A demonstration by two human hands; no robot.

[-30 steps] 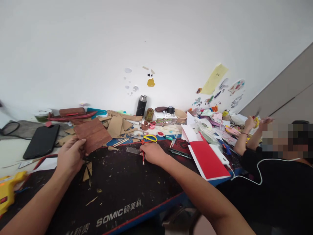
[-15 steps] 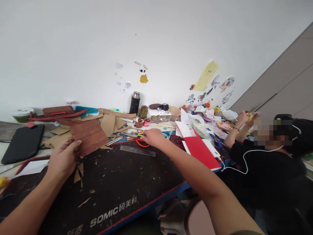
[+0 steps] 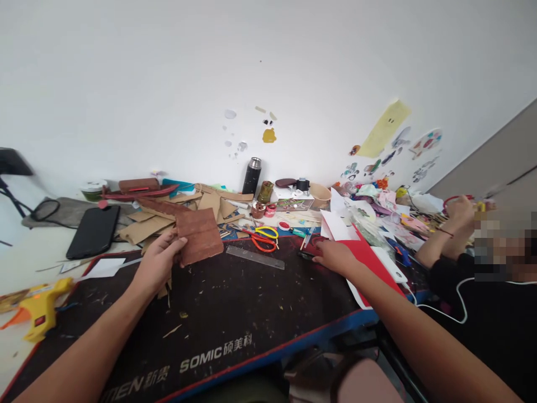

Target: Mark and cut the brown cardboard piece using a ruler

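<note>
My left hand [image 3: 161,260] pinches a flat brown-painted piece of cardboard [image 3: 200,236] by its left edge, holding it up over the dark desk mat [image 3: 235,308]. At the right back of the mat, my right hand [image 3: 335,257] has its fingers curled down at a small dark object [image 3: 308,254]; what that object is, I cannot make out. Orange-handled scissors [image 3: 264,243] and yellow-handled scissors [image 3: 267,231] lie left of this hand. A clear ruler [image 3: 255,258] rests on the mat between my hands.
At the left are a yellow glue gun [image 3: 42,308] and a black phone-like slab [image 3: 93,232]. Cardboard scraps [image 3: 146,228] and a black flask [image 3: 252,176] stand along the wall. Red card [image 3: 369,263] and a white power bank [image 3: 388,264] lie right, beside another person's arm [image 3: 436,246].
My right hand has left the scissors, which now lie on the table, and moved right to the dark object. The left hand still holds the brown cardboard. The view has turned left.
</note>
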